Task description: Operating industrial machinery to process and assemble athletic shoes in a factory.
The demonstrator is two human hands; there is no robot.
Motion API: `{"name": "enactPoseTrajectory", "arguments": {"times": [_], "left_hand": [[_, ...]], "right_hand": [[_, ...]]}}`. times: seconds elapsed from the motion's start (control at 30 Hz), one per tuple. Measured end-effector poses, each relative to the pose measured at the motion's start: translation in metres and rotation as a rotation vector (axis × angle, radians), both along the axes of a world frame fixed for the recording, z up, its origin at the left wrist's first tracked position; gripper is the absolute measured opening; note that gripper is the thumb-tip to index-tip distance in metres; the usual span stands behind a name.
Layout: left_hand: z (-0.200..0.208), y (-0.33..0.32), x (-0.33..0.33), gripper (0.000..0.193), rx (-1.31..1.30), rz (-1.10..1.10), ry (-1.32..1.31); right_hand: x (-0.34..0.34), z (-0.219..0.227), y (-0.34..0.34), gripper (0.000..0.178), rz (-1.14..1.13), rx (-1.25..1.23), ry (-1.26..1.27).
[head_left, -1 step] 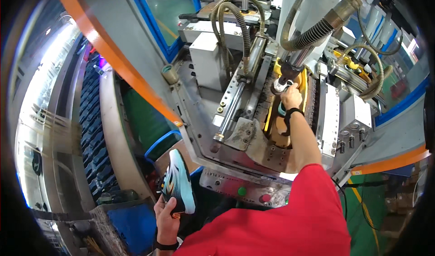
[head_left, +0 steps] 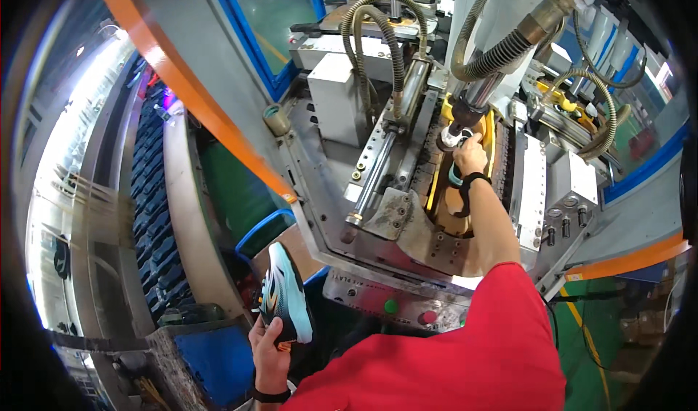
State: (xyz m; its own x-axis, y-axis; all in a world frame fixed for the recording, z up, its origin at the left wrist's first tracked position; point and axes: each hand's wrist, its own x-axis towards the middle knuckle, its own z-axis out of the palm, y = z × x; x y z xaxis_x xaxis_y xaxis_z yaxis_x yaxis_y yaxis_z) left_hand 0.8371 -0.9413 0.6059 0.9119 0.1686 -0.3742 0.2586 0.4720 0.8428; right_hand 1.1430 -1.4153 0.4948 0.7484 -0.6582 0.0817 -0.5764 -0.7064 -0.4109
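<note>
Crowding the right hand (head_left: 471, 156), hoses (head_left: 378, 18) overhang the mould (head_left: 443, 193); its grip unclear, left hand (head_left: 270, 345) holds a sneaker (head_left: 285, 294).

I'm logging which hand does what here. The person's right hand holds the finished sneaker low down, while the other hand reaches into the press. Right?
Not quite: the head view shows the left hand holding the sneaker low down. The right hand is the one reaching into the press.
</note>
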Motion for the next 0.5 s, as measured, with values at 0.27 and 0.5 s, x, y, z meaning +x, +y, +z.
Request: {"name": "enactPoseTrajectory", "arguments": {"times": [0.27, 0.5], "left_hand": [[-0.029, -0.004, -0.046, 0.025, -0.080, 0.158, 0.103], [-0.030, -0.031, -0.050, 0.022, -0.116, 0.103, 0.136]], "right_hand": [[-0.204, 0.091, 0.160, 0.020, 0.707, 0.184, -0.554], [-0.289, -0.106, 0.236, 0.020, 0.877, 0.221, -0.231]]}}
